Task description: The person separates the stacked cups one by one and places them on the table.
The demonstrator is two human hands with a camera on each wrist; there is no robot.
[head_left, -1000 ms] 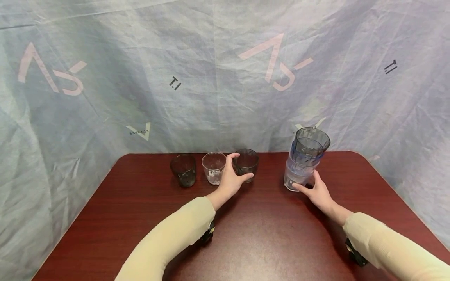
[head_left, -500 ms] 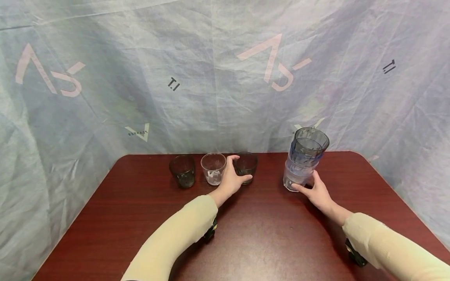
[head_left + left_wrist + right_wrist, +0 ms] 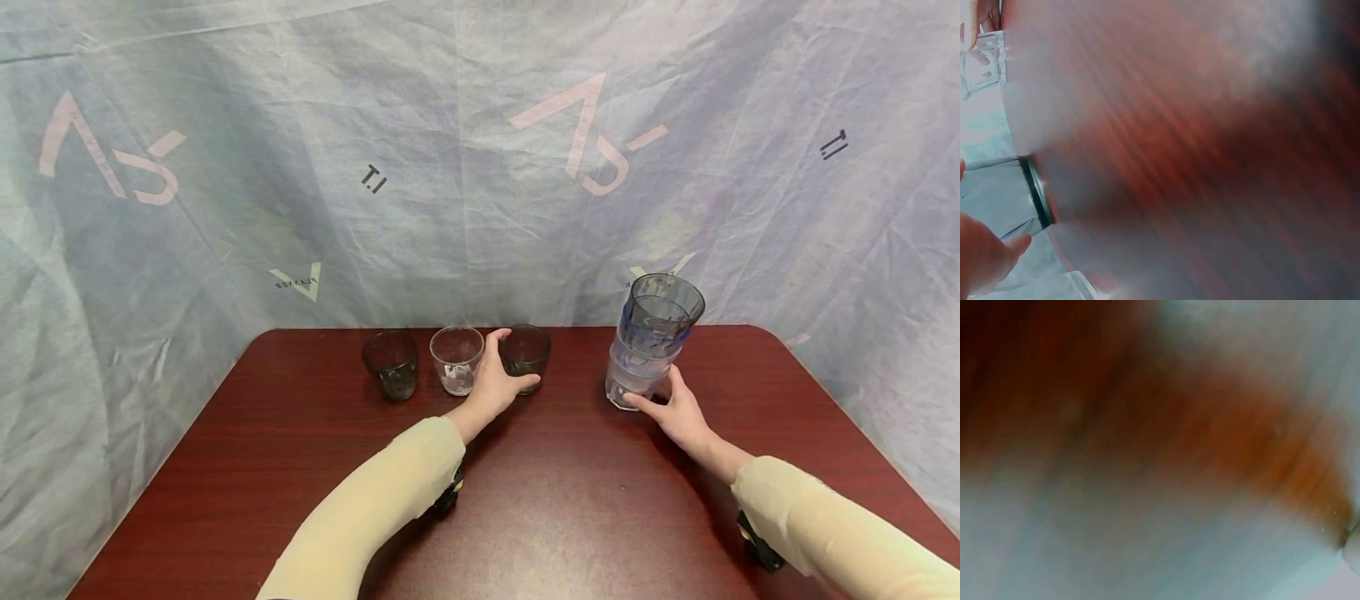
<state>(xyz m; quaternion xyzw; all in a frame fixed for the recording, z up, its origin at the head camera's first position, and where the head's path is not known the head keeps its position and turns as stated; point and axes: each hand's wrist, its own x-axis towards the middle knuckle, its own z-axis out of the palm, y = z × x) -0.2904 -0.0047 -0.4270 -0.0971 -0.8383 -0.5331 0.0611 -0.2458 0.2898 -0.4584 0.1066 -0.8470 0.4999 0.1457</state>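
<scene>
Dark tumbler [image 3: 526, 348] sits gripped by the left hand [image 3: 491, 387] while the right hand [image 3: 678, 412] steadies the stacked cups [image 3: 649, 337]; lifting it right, onto the stack, seems next.

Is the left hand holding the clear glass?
No, the left hand grips a dark glass; the clear glass stands beside it.

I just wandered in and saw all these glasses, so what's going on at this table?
A person sits at a dark red table with both arms stretched out. Their left hand grips a dark glass, the rightmost of three small ones in a row; beside it stand a clear glass and another dark glass. Their right hand holds the base of a stack of glasses nested in one another, standing upright on the table.
</scene>
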